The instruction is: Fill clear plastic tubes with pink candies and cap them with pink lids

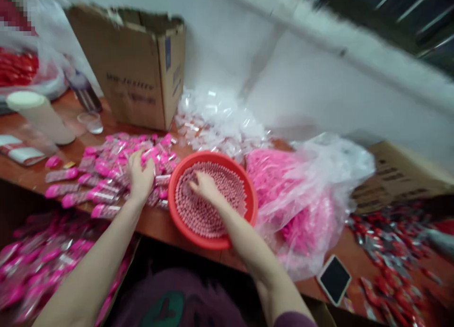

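Observation:
My left hand (141, 176) is over the pile of clear tubes with bright pink caps (106, 168). Its thumb and fingers are apart, and I see nothing held between them. In the middle of the table stands a round red plastic basin (252, 202) with many small pink beads (202, 216) in it. My right hand (206, 185) reaches into this basin from the front right. Its fingers are curled together at the surface of the beads, with the tips partly hidden and blurred.
Behind the basin lies a heap of clear plastic pieces (227, 124) beside a cardboard box (135, 76). A clear bag of pink pieces (294, 199) sits right of the basin. Further right are red packets (393, 251) and a small black panel (334, 279). More pink-capped tubes (46, 265) lie below the table edge.

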### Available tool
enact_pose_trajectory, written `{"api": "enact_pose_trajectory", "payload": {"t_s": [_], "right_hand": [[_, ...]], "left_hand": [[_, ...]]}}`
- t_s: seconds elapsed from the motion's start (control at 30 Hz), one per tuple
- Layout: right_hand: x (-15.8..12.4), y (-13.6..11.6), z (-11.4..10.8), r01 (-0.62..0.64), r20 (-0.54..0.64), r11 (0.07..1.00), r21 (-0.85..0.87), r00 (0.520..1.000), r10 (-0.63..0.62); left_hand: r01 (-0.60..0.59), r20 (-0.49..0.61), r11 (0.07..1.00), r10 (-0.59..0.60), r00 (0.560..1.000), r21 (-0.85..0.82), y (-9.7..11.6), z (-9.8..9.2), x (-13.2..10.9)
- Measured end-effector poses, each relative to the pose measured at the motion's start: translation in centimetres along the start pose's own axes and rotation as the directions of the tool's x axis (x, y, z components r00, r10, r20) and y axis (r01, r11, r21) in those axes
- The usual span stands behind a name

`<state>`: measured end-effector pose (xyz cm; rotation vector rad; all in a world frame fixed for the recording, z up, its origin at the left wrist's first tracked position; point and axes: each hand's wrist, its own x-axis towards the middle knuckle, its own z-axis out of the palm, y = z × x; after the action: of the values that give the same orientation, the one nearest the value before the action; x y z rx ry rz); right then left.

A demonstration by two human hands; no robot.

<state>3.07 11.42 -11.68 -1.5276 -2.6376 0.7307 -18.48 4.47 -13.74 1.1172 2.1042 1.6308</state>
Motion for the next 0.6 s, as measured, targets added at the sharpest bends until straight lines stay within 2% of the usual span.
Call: {"api": "enact_pose_trajectory", "payload": {"t_s": [0.03,0.07,0.1,0.13,0.17,0.23,0.3,0.37,0.43,0.47,0.6], "right_hand": [[-0.2,0.3,-0.4,0.010,-0.022,1.000,-0.019,1.000,-0.010],[-0.5,0.6,-0.9,0.022,-0.046,0.999,-0.034,0.999,-0.024],[-0.9,1.0,-1.4,0.027,-0.074,0.998,-0.051,0.997,-0.031],[-1.5,1.3,-1.9,0.039,-0.102,0.997,-0.063,0.994,-0.045],[-2.1,1.7,-2.3,0.075,-0.123,0.995,-0.061,0.989,-0.082],[-3.6,2.5,-2.8,0.173,-0.153,0.984,-0.048,0.972,-0.179],[-5.0,3.5,-2.8,0.242,-0.163,0.968,-0.060,0.955,-0.249],[-6.4,4.7,-2.4,0.267,-0.165,0.961,-0.072,0.947,-0.275],[-7.7,6.0,-1.7,0.287,-0.168,0.957,-0.049,0.942,-0.291],[-8.3,6.6,-1.4,0.290,-0.171,0.956,-0.034,0.941,-0.291],[-10.1,7.9,-0.6,0.269,-0.201,0.963,-0.015,0.943,-0.266]], "left_hand": [[-0.018,-0.061,0.999,0.021,0.998,0.049,0.5,0.5,-0.5],[-0.074,-0.069,0.994,0.079,0.995,0.077,1.1,1.1,-1.1],[-0.155,-0.005,0.985,0.156,0.988,0.081,1.8,1.8,-1.7],[-0.253,0.104,0.965,0.245,0.964,0.065,2.5,2.6,-2.4],[-0.348,0.241,0.937,0.330,0.913,0.038,3.0,3.3,-3.0],[-0.465,0.496,0.885,0.418,0.761,-0.033,3.8,4.7,-4.0],[-0.462,0.673,0.883,0.392,0.627,-0.084,4.1,5.9,-4.8],[-0.396,0.762,0.911,0.338,0.552,-0.118,4.0,6.8,-5.4],[-0.325,0.793,0.930,0.326,0.514,-0.171,4.0,7.4,-6.0],[-0.288,0.797,0.937,0.323,0.510,-0.195,4.0,7.6,-6.2],[-0.116,0.800,0.971,0.237,0.552,-0.208,4.9,7.5,-7.1]]}}
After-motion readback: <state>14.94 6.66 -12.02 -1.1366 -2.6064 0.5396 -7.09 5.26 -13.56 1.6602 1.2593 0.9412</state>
